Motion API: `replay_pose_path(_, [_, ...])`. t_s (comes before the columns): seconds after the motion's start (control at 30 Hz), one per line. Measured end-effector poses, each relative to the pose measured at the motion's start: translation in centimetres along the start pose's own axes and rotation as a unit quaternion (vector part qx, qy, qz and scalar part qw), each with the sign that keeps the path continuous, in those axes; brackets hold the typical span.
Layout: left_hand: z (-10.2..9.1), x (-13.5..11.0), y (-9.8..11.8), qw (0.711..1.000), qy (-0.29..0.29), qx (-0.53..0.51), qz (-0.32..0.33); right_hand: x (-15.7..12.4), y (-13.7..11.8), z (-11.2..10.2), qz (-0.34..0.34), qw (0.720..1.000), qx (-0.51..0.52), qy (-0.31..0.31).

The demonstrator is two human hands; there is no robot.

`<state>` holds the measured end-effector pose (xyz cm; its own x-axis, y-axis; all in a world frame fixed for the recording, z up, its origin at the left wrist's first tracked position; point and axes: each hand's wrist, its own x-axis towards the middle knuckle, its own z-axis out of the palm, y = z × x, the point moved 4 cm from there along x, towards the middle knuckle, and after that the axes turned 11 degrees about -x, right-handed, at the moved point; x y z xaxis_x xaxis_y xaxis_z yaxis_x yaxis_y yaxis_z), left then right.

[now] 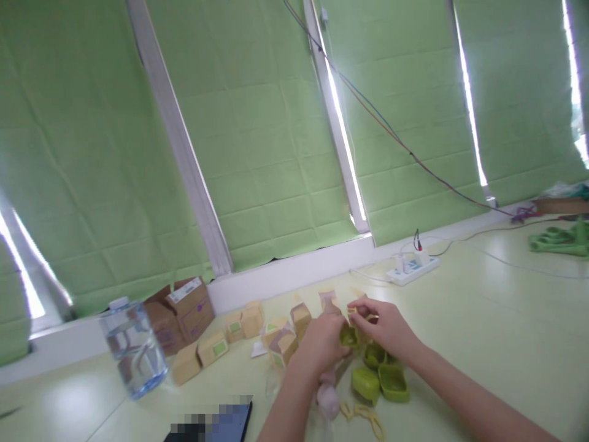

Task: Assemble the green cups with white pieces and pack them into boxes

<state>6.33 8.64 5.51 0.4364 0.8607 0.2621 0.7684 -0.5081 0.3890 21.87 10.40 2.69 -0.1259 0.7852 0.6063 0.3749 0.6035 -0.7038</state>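
Note:
My left hand [322, 344] and my right hand [384, 328] meet over the pale tabletop [483, 319], both pinched on a small green plastic piece [348, 336] held between them. The fingers of both hands are curled closed around it. Just below the hands lie more green plastic cup-like pieces [380, 380] and a pale yellow strap-like part [365, 417]. A pinkish object [327, 399] sits under my left wrist, partly hidden. Several small tan cardboard boxes [251, 319] stand just beyond the hands.
A clear water bottle [133, 350] stands at the left beside an open brown carton [184, 313]. A dark phone [216, 423] lies at the near edge. A white power strip [411, 270] with cables sits by the window sill. Green items [559, 239] lie far right.

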Motion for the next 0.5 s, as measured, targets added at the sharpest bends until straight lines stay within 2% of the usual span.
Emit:
replay_pose_path(0.17, [-3.2, -2.1, 0.9, 0.995, 0.08, -0.046, 0.023, 0.4, -1.2, -0.2, 0.011, 0.998, 0.058, 0.026])
replay_pose_path(0.23, [-4.0, -3.1, 0.4, 0.99, 0.124, -0.057, -0.016, 0.8, -2.6, 0.0, -0.012, 0.998, 0.061, 0.017])
replay_pose_path(0.37, [-4.4, -4.7, -1.2, 0.975, 0.192, -0.107, -0.013, 1.4, -6.1, 1.1, -0.089, 0.995, 0.023, -0.034])
replay_pose_path(0.43, [-4.3, -5.3, -2.0, 0.97, 0.211, -0.119, 0.003, 1.2, -7.0, 1.8, -0.125, 0.991, 0.009, -0.056])
replay_pose_path(0.5, [-4.0, -5.8, -2.5, 0.969, 0.223, -0.107, 0.019, 0.6, -7.0, 2.3, -0.156, 0.987, -0.011, -0.044])
